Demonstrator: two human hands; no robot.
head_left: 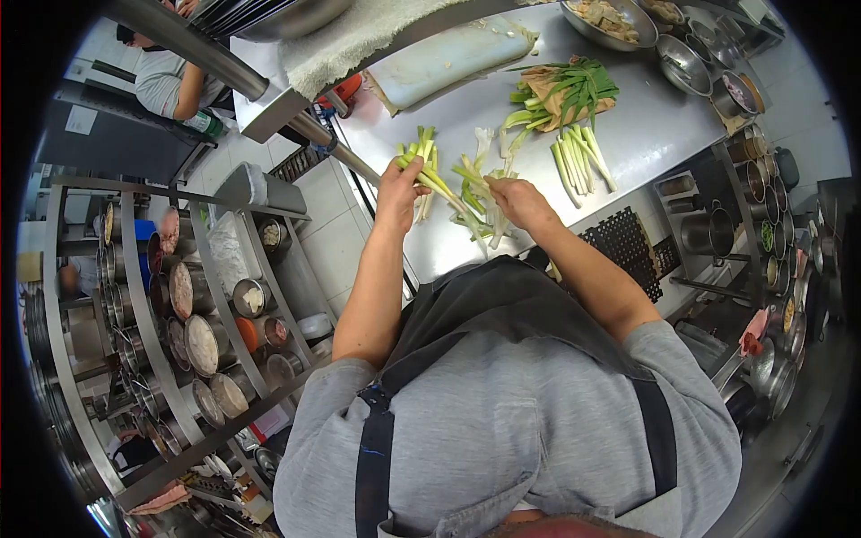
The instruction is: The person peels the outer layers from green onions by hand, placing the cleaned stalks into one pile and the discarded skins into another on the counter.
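Observation:
My left hand [399, 190] is closed around a leek [441, 188] whose pale end points down and to the right. In my right hand [524, 204], the fingers pinch a loose leek leaf [473, 175]. Limp peeled leaves [495, 222] lie on the steel table [664, 148] between and below my hands. Several leek stalks [425, 143] rest just beyond my left hand. To the right of my right hand lies a row of pale green stalks [581, 163], and behind it a leafy green bunch [583, 88] on brown paper.
A white cutting board [453, 67] lies at the back of the table, near metal bowls [610, 22]. A shelf post [336, 143] rises at the table's left edge. Racks of pots [202, 345] stand at left. Another person [170, 81] is at the upper left.

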